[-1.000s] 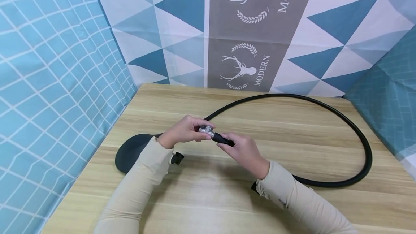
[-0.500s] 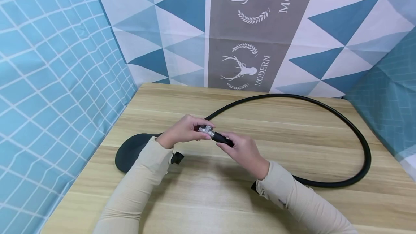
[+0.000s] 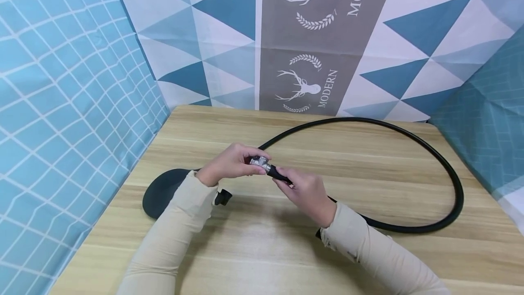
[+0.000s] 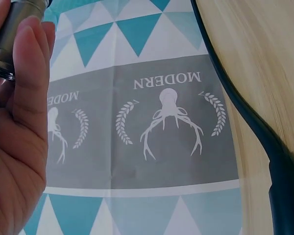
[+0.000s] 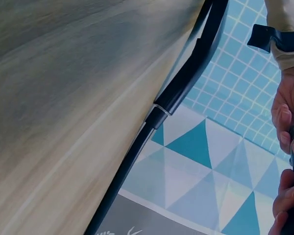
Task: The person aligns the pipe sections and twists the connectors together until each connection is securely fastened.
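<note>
My left hand [image 3: 234, 162] pinches a silvery metal fitting [image 3: 261, 162] between thumb and fingers, above the middle of the table. My right hand [image 3: 309, 189] grips the black hose end [image 3: 280, 174] that meets this fitting. The black hose [image 3: 360, 119] loops wide over the right side of the table and runs back behind the left hand. There it joins the handle [image 5: 179, 88] of a black shower head, as the right wrist view shows. The rounded shower head [image 3: 161, 195] lies at the left, partly hidden by the left sleeve. In the left wrist view the fingers [image 4: 30, 83] curl round a dark metallic cylinder [image 4: 12, 39].
The wooden table [image 3: 262, 249] is bordered by a blue tiled-pattern sheet [image 3: 73, 104] at left and a triangle-patterned sheet [image 3: 229, 17] behind. Small black wrist straps show at both sleeves, such as the left one [image 3: 223, 197].
The right hand has turned slightly about the hose end, and more hose shows beside its wrist. The hose loop has shifted a little left. The left hand keeps its hold on the fitting.
</note>
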A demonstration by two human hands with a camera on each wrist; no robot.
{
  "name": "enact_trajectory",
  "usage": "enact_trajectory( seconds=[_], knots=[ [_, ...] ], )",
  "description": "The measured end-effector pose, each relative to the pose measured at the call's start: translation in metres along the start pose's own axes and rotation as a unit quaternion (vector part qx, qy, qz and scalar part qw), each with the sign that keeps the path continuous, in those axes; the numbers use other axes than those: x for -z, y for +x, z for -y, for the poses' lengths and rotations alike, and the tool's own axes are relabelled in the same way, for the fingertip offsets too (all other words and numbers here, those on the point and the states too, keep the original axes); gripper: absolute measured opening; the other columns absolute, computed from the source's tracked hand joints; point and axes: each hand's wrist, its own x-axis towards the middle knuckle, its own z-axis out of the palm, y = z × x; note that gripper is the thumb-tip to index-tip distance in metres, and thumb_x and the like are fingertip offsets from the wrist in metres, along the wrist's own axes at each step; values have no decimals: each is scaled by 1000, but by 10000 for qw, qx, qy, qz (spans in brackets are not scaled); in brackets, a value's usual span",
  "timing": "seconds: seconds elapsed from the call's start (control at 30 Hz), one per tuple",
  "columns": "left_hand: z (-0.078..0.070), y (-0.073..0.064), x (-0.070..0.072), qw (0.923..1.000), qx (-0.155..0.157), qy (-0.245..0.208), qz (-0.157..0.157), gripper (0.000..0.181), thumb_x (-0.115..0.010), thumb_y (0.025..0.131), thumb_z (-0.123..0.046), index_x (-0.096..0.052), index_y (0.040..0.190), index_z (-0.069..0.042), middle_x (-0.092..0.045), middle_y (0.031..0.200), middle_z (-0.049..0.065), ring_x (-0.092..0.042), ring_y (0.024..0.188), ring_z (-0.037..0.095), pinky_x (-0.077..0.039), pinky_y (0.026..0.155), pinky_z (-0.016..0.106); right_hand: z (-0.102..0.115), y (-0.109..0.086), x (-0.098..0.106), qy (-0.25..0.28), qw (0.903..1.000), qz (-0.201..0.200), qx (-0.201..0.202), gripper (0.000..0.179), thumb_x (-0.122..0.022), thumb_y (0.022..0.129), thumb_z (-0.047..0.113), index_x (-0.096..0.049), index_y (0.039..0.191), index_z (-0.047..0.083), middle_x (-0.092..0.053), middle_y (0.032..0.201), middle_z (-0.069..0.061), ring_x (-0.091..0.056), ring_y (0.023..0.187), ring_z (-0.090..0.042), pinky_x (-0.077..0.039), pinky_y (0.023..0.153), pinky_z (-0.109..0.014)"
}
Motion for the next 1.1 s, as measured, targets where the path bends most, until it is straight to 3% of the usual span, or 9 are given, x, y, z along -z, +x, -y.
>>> enact_trajectory(
  seconds=[0.2, 0.4, 0.6, 0.73, 0.83, 1.0, 1.1],
  knots=[
    [2, 0, -3, 9990, -420, 16, -125, 24, -75, 79, 7, -68, 102, 11, -70, 83, 16, -50, 61, 3, -45, 52, 23, -3, 0, 2, 219, 9997, -54, 96, 22, -76, 84, 10, -72, 101, -5, -74, 86, -15, -72, 66, -19, -54, 52, -27],
    [5, -1, -4, 9987, -493, -4, -136, 24, -75, 79, 8, -68, 102, 11, -70, 83, 16, -50, 61, 3, -45, 53, 23, -2, 0, 3, 321, 9994, 49, -121, 27, -74, 87, 14, -71, 105, -6, -74, 89, -15, -72, 70, -20, -55, 56, -29],
    [6, 0, -5, 9976, -669, 168, -75, 24, -76, 78, 6, -69, 101, 10, -71, 84, 16, -53, 62, 4, -47, 53, 24, -2, 0, 1, 213, 9997, 16, -125, 21, -71, 88, 17, -69, 96, -2, -73, 79, -10, -62, 53, -10, -49, 47, -24],
    [6, 0, -6, 9977, -641, 227, -58, 24, -76, 79, 4, -70, 101, 9, -71, 84, 15, -53, 61, 5, -47, 53, 23, -1, -1, 1, 114, 9997, 155, -173, 38, -53, 101, 33, -67, 97, -3, -70, 73, -7, -55, 48, -7, -45, 43, -23],
    [4, -1, -7, 9977, -627, 235, -90, 24, -77, 78, 5, -70, 101, 10, -71, 83, 15, -51, 60, 4, -46, 52, 23, 0, 0, 2, -40, 9993, 316, -169, 48, -42, 104, 39, -67, 98, -2, -64, 67, -3, -50, 47, -6, -42, 41, -22],
    [3, 0, -7, 9977, -649, 176, -97, 26, -78, 77, 5, -70, 100, 11, -71, 84, 17, -53, 61, 6, -48, 53, 23, -1, 0, 3, -209, 9985, 508, -64, 51, -35, 105, 40, -65, 96, 1, -49, 58, 4, -42, 44, -5, -33, 39, -20],
    [5, -1, -8, 9985, -540, 22, -20, 26, -77, 77, 6, -68, 100, 14, -71, 86, 19, -54, 62, 6, -49, 53, 24, -1, 0, 5, -77, 9974, 695, -177, 53, -34, 105, 43, -67, 97, 1, -47, 57, 5, -40, 45, -3, -32, 40, -18]
  ],
)
